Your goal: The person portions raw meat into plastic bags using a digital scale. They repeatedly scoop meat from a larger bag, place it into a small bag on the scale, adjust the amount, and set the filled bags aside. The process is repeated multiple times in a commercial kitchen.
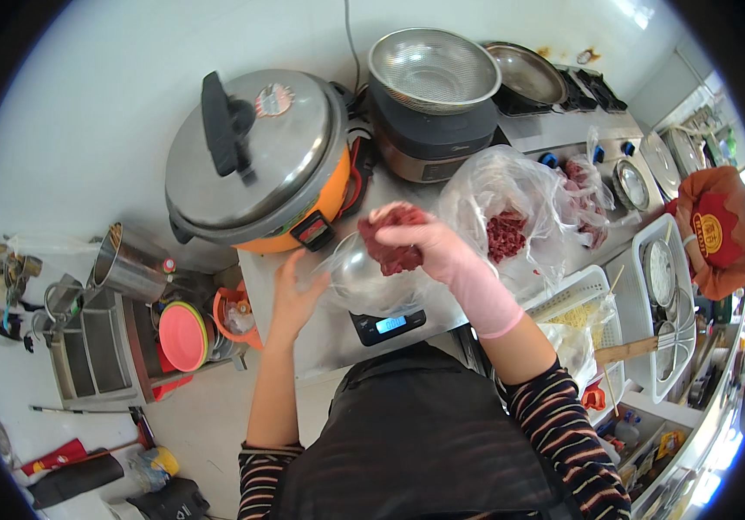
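Observation:
My right hand [421, 244], in a pink glove, grips a clump of dark red raw meat [393, 250] above a metal bowl lined with a clear plastic bag [362, 273]. Beneath that bowl is a black digital kitchen scale [388, 325] with a lit display. Bare, with thumb and fingers apart, my left hand [299, 292] is at the bag's left edge; whether it pinches the plastic is unclear. To the right of my right hand, a large clear plastic bag [476, 175] stands open with chopped red meat [506, 237] inside.
A large orange electric pressure cooker [330, 195] stands behind my left hand. A mesh strainer [434, 68] rests on a dark rice cooker [431, 130]. More bagged meat [583, 195] lies by the gas stove [535, 127]. White plastic baskets [596, 279] are at the right.

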The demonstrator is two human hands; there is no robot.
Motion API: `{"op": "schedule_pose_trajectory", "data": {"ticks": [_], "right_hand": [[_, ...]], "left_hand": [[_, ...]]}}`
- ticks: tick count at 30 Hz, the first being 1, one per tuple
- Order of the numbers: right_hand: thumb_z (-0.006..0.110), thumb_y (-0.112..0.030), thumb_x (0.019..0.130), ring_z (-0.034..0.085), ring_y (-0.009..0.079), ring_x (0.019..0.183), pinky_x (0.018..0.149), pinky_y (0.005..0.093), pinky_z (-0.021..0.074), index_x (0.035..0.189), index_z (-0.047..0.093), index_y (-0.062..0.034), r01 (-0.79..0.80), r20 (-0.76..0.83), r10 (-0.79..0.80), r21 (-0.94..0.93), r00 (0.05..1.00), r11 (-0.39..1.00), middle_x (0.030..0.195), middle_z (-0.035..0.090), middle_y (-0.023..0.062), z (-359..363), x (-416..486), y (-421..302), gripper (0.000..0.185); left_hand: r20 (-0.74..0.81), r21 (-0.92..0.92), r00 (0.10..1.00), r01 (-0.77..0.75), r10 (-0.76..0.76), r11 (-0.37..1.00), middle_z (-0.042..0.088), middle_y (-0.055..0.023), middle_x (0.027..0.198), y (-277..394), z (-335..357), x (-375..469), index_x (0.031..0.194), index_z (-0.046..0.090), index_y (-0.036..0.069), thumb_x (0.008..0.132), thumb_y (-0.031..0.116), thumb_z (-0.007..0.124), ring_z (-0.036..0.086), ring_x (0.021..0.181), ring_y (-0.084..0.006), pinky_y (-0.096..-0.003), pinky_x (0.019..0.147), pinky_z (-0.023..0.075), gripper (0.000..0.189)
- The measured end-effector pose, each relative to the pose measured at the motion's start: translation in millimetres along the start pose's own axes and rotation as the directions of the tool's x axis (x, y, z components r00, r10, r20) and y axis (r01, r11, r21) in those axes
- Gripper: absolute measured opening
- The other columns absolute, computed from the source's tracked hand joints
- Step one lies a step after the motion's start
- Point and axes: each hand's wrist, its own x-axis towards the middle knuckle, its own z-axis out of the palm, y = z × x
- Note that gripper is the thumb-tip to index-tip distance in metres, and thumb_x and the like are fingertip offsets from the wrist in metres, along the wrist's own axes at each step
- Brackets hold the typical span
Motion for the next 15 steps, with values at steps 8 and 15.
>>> {"op": "schedule_pose_trajectory", "data": {"ticks": [8,15], "right_hand": [[0.061,-0.006,0.067,0.042,0.0309,0.120,0.099,0.0349,0.0379,0.120,0.055,-0.0142,-0.089,-0.090,-0.047,-0.996,0.995,0.012,0.135,0.038,0.0136,3,35,73,0.054],[0.061,-0.005,0.073,0.056,0.0311,0.103,0.090,0.0322,0.0440,0.110,0.061,-0.0082,0.008,0.020,0.038,-0.961,0.999,0.278,0.110,0.059,0.0172,10,8,30,0.037]], "left_hand": [[0.067,-0.197,0.995,0.088,-0.076,0.976,0.057,-0.0017,0.073,1,10,18,0.104,0.059,0.008,0.075,0.006,0.065,0.053,0.065,-0.0093,-0.0238,0.059,0.0419,0.030],[0.222,-0.373,0.966,0.210,-0.133,0.904,0.054,-0.0004,0.096,18,-6,10,0.108,0.058,0.011,0.081,0.014,0.060,0.051,0.080,-0.0073,-0.0252,0.065,0.0403,0.027]]}}
